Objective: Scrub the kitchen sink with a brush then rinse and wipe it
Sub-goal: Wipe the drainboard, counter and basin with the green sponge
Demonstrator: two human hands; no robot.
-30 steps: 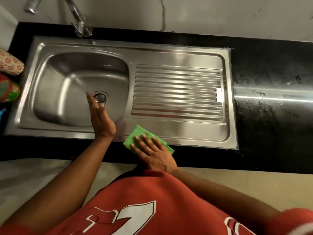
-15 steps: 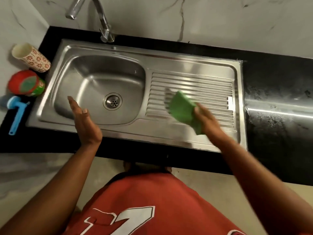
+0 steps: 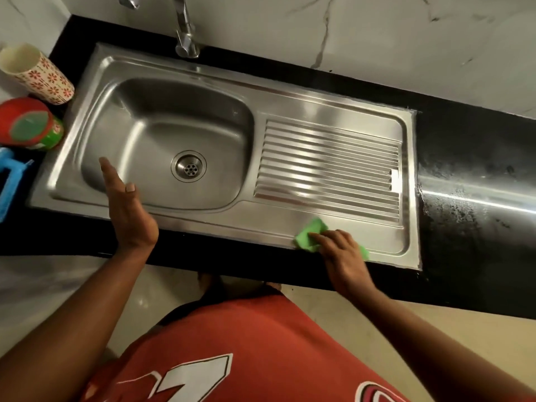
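A stainless steel sink (image 3: 377, 250) with a bowl on the left and a ribbed drainboard (image 3: 330, 169) on the right is set in a black counter. My right hand (image 3: 340, 250) presses a green cloth (image 3: 310, 232) flat onto the sink's front rim, below the drainboard. My left hand (image 3: 124, 207) hovers over the front left of the bowl, fingers straight, holding nothing. The drain (image 3: 188, 165) sits in the bowl's middle. A blue brush (image 3: 8, 181) lies at the far left edge, partly cut off.
The tap (image 3: 184, 30) rises behind the bowl. A flowered cup (image 3: 37, 74) and a red and green container (image 3: 29, 123) stand left of the sink. Wet black counter (image 3: 475, 184) stretches to the right. A marble wall backs it all.
My right hand swept the green cloth from the drainboard ribs down to the sink's front rim. My left hand stayed over the bowl's front left.
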